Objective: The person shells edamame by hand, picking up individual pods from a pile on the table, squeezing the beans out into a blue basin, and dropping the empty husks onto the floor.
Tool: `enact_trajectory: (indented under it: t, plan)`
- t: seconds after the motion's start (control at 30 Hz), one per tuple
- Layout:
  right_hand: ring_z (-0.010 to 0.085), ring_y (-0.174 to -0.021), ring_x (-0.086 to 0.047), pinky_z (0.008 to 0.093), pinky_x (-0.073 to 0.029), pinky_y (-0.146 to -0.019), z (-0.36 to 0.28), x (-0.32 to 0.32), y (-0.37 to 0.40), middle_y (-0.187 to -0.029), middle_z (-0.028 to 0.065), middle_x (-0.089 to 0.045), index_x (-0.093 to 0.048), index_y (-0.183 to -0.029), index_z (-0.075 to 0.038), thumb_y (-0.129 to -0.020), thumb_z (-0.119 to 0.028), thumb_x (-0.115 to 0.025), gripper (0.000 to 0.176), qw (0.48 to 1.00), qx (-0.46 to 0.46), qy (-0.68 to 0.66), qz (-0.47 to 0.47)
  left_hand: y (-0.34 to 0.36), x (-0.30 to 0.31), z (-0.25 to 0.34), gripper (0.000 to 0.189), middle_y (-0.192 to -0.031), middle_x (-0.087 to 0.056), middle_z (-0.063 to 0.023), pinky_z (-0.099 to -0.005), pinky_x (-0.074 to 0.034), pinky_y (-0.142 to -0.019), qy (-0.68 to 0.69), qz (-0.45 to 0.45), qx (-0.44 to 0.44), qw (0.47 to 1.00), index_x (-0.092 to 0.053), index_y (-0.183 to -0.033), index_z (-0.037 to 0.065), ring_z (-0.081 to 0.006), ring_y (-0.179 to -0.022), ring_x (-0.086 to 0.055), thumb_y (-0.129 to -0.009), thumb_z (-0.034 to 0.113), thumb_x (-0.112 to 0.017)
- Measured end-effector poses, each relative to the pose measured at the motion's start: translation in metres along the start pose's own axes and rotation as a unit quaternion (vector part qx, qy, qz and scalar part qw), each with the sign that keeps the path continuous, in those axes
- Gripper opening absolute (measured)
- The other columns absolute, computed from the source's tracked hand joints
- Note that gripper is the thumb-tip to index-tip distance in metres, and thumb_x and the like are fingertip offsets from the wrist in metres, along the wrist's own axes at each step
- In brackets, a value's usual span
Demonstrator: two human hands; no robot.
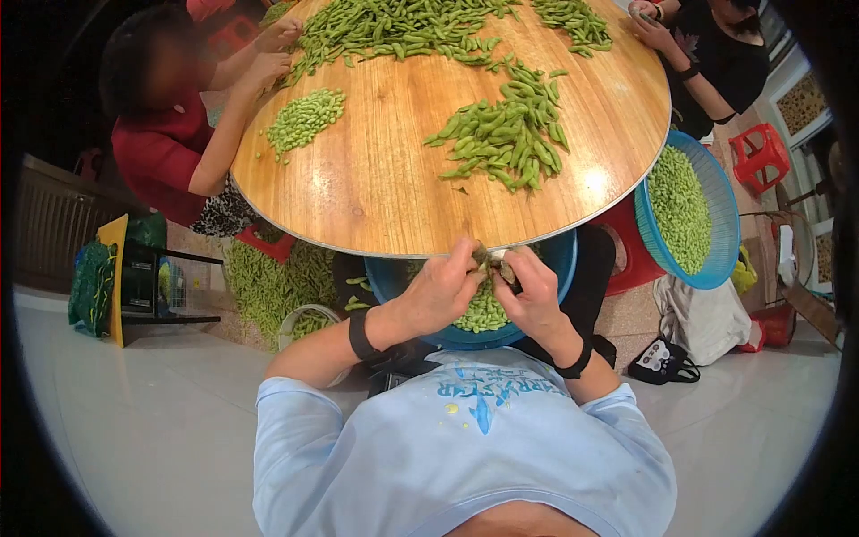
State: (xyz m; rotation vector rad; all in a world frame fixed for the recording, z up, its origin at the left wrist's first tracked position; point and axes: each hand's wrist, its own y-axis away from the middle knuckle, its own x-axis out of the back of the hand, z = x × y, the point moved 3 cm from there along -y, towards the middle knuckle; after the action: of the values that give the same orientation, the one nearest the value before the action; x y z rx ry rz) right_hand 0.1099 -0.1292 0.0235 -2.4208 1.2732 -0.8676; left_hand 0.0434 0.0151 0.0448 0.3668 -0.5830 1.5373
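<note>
My left hand (440, 288) and my right hand (534, 288) meet just past the table's near edge, fingers pinched together. Between their fingertips is a small dark-green bean pod (484, 259), partly covered by the fingers. Right below them is a blue basin (386, 279) holding shelled green beans (483, 311). Beyond my hands, a loose pile of green bean pods (510, 139) lies on the round wooden table (376, 192). A dark band circles each of my wrists.
A larger heap of pods (403, 27) and shelled beans (306, 120) lie on the table. One person in red (165, 143) sits left; another in black (720, 58) sits right. A blue basket of beans (729, 215) stands right. Pods cover the floor (277, 286) left, beside a white bucket (288, 329).
</note>
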Motion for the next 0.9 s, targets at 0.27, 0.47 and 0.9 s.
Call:
enact_trajectory:
  t: [0.27,0.47,0.9]
  plan:
    - [0.0257,-0.061,-0.051,0.0331,-0.041,-0.054,0.011,0.002,-0.002,-0.074,0.0130,-0.049,-0.057,-0.093,0.004,-0.071,0.003,-0.063,0.023,0.993,-0.067,-0.091,-0.039,0.004,-0.002,0.003,0.034,-0.075,-0.059,-0.0211,-0.0419,-0.046,-0.060,0.004,0.000,-0.066,0.998,-0.036,-0.111,-0.007,-0.0408,-0.073,-0.061,-0.082,-0.005,-0.052]
    - [0.0220,-0.061,-0.049,0.0317,-0.040,-0.054,0.007,-0.001,0.004,-0.073,0.0123,-0.050,-0.055,-0.091,0.004,-0.072,0.000,-0.058,0.019,0.990,-0.047,-0.076,-0.108,0.021,0.016,0.001,0.029,-0.073,-0.058,-0.0206,-0.0429,-0.048,-0.060,-0.045,-0.059,-0.060,0.995,-0.044,-0.107,-0.003,-0.0395,-0.072,-0.061,-0.079,-0.004,-0.054]
    - [0.0117,-0.055,-0.048,0.0216,-0.032,-0.039,0.024,-0.018,0.032,-0.079,0.0078,-0.053,-0.052,-0.101,-0.001,-0.090,-0.008,-0.052,0.013,0.700,-0.461,-0.544,-0.045,-0.047,0.073,0.001,0.009,-0.083,-0.056,-0.0181,-0.0435,-0.048,-0.070,-0.280,0.087,-0.112,0.949,-0.060,-0.089,0.000,-0.0367,-0.082,-0.057,-0.083,0.006,-0.059]
